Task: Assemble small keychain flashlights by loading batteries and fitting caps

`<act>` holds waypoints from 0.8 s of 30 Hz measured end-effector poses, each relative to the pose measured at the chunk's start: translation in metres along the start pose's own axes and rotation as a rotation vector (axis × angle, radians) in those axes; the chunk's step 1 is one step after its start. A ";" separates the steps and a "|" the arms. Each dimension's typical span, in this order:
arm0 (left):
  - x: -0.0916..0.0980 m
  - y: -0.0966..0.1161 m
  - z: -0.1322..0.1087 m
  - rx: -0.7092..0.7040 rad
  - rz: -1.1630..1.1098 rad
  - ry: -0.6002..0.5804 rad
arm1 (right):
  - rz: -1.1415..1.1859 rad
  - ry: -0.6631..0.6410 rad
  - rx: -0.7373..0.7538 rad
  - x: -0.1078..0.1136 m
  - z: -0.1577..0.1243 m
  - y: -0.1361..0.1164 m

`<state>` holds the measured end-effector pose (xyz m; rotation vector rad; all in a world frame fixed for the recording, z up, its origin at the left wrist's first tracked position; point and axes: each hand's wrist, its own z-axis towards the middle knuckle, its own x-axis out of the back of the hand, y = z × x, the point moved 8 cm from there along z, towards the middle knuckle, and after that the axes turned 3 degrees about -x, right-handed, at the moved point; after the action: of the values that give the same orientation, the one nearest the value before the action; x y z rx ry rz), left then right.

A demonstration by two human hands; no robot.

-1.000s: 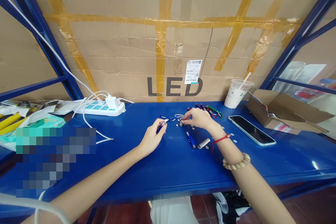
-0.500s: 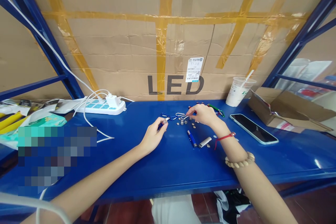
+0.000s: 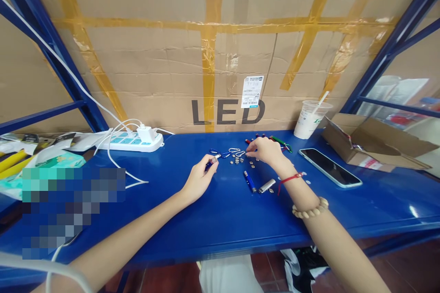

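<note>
My left hand (image 3: 199,177) is closed around a small dark blue metal tube (image 3: 209,164), its silvery end turned up past the fingertips. Just beyond it lie a blue carabiner (image 3: 225,154) and a silver carabiner (image 3: 237,151). My right hand (image 3: 267,152) hangs low over the desk with thumb and fingers pinched together, close to the silver carabiner. What sits in that pinch, if anything, is too small to make out. Several button cells (image 3: 237,161) are scattered between the hands. Nearer to me rest a blue tube (image 3: 250,182) and a silver tube (image 3: 267,186).
Red and green pieces with a green carabiner (image 3: 288,147) lie behind my right hand. To the right are a phone (image 3: 330,167), a drink cup (image 3: 309,120) and an open cardboard box (image 3: 371,142). A power strip (image 3: 137,143) with white cables stands at left.
My right fingertips have shifted slightly right and toward me, away from the silver carabiner. My left hand keeps its hold on the tube. The view has turned slightly.
</note>
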<state>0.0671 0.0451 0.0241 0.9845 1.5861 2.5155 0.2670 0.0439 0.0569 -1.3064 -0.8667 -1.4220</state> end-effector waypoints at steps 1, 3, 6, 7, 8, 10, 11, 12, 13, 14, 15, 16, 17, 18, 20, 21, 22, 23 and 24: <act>0.000 0.000 0.000 0.000 0.001 0.002 | -0.007 -0.018 0.001 -0.001 0.000 -0.001; 0.000 0.000 0.000 0.001 0.001 0.006 | -0.011 -0.029 -0.001 -0.002 -0.001 -0.001; 0.000 0.001 0.000 0.010 0.000 0.008 | 0.003 -0.041 0.002 -0.002 -0.001 -0.002; 0.000 0.001 0.000 0.013 -0.001 0.007 | 0.004 -0.046 0.006 -0.003 -0.001 -0.003; 0.000 0.001 0.000 0.014 -0.002 0.005 | 0.002 -0.048 0.009 -0.004 -0.001 -0.003; 0.000 0.002 0.000 0.010 -0.004 0.000 | -0.008 -0.047 0.013 -0.006 -0.001 -0.005; 0.000 0.002 -0.001 0.007 -0.006 -0.002 | -0.013 -0.047 0.012 -0.007 -0.001 -0.005; 0.000 0.002 -0.001 0.004 -0.006 -0.003 | -0.015 -0.047 0.012 -0.008 -0.001 -0.006; 0.000 0.002 -0.001 0.000 -0.004 -0.001 | -0.015 -0.048 0.014 -0.009 -0.001 -0.006; 0.001 0.002 -0.001 -0.003 -0.001 0.000 | -0.014 -0.050 0.015 -0.010 0.000 -0.007; 0.001 0.001 -0.001 -0.006 0.004 0.004 | -0.014 -0.052 0.016 -0.011 0.000 -0.007; 0.001 0.001 0.000 -0.007 0.012 0.005 | -0.013 -0.052 0.014 -0.011 0.000 -0.007; 0.001 0.001 0.000 -0.009 0.019 0.007 | -0.012 -0.053 0.012 -0.012 0.001 -0.007; 0.001 0.001 0.000 -0.010 0.024 0.009 | -0.011 -0.053 0.011 -0.012 0.001 -0.007; -0.001 0.000 0.001 -0.005 0.036 0.001 | -0.007 -0.050 0.011 -0.011 0.001 -0.006; -0.001 0.000 0.002 -0.004 0.041 -0.003 | -0.005 -0.048 0.012 -0.011 0.001 -0.006; -0.002 0.001 0.002 -0.003 0.047 -0.006 | -0.002 -0.045 0.013 -0.010 0.001 -0.006; -0.003 0.001 0.002 -0.005 0.054 -0.008 | 0.001 -0.041 0.015 -0.010 0.001 -0.006; -0.003 0.001 0.002 -0.009 0.059 -0.009 | 0.005 -0.036 0.016 -0.009 0.000 -0.006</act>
<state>0.0710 0.0452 0.0244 1.0557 1.5651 2.5501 0.2610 0.0475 0.0491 -1.3243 -0.8965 -1.3893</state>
